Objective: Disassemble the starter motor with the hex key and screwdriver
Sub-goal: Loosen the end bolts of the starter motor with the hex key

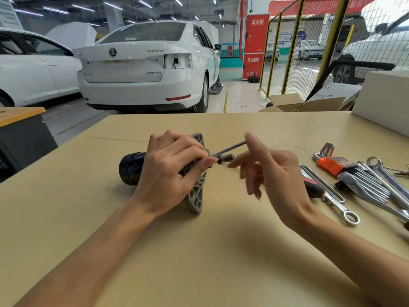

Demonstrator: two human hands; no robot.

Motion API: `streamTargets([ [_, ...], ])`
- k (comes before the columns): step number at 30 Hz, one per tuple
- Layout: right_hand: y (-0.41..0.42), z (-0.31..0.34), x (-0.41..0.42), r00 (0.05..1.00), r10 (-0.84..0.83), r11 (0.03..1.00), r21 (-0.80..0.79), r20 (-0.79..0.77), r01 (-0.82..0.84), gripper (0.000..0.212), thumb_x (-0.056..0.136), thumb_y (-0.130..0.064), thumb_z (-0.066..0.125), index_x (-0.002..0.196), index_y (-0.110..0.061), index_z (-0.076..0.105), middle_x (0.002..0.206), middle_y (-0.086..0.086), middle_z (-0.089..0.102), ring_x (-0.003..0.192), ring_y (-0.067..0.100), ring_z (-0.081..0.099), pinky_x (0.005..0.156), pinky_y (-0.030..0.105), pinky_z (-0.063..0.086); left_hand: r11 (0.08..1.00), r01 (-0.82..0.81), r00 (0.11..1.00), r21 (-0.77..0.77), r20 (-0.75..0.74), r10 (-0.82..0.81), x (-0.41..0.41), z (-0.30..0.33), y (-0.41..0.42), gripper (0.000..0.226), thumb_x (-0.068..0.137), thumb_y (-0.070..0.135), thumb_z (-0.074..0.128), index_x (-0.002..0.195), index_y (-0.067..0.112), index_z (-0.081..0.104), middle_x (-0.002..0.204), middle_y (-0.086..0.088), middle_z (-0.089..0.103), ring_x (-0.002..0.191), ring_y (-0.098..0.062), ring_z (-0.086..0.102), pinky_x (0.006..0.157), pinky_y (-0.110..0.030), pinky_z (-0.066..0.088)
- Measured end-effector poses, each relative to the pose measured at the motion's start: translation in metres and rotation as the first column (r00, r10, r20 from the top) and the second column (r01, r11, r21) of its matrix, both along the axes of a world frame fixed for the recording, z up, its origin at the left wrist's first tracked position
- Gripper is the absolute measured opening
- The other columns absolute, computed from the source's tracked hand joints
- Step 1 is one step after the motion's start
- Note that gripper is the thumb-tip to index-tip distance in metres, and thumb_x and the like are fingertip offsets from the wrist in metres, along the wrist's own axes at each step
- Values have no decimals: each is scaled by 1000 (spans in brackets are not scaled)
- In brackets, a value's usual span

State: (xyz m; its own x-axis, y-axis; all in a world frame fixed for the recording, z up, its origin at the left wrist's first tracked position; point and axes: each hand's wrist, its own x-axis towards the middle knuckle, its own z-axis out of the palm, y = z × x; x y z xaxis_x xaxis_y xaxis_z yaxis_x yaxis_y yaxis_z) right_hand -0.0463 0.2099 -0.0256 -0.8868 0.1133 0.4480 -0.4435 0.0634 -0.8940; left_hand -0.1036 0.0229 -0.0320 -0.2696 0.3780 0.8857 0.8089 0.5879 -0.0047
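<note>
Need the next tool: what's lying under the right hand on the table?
Beside and partly under the right hand lies a red-and-black screwdriver with a ring wrench alongside. The screwdriver's tip is covered by the hand, so its type cannot be seen.

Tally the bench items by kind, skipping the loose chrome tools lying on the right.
starter motor: 1
hex key at the motor: 1
hex key set in orange holder: 1
red-and-black screwdriver: 1
white box: 1
Total: 5
</note>
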Motion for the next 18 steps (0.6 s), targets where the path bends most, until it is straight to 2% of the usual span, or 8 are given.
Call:
streamTargets([
  [2,1,0,-1,1000,18,999,-33,12,-18,51,98,-42,51,69,-7,74,47,1,51,41,16,46,41,22,35,1000,-2,1000,-6,5,2,0,0,-1,29,92,35,64,81,11,76,87,4,73,92,-21,60,82,-35,33],
  [5,1,-1,-1,1000,25,999,-48,9,-25,41,100,-29,49,77,-4,72,48,0,48,40,15,43,40,22,33,1000,-4,1000,-9,1,4,-2,0,-1,31,91,36,65,80,10,76,87,3,73,92,-22,61,81,-36,33],
  [9,-1,-2,-1,1000,13,998,-53,-13,-14,32,89,-25,44,81,-8,69,52,-2,51,40,15,44,39,19,33,1000,-1,1000,-15,8,1,-2,0,-1,30,90,37,67,80,10,76,87,2,73,92,-24,62,82,-38,37],
  [14,-1,-4,1,995,13,999,54,-95,-8,31,92,-17,39,92,-15,70,66,-2,58,46,17,52,44,16,36,1000,5,1000,-4,26,-5,-2,0,-2,34,91,39,65,79,10,76,87,2,72,94,-21,60,83,-39,36],
  [18,-2,-2,3,993,40,999,38,-110,-36,25,91,-20,46,97,-19,70,68,-3,59,47,19,52,44,21,38,1000,4,1000,-8,25,-4,-1,-1,-1,34,91,38,64,79,9,77,87,2,72,93,-21,60,82,-39,37],
])
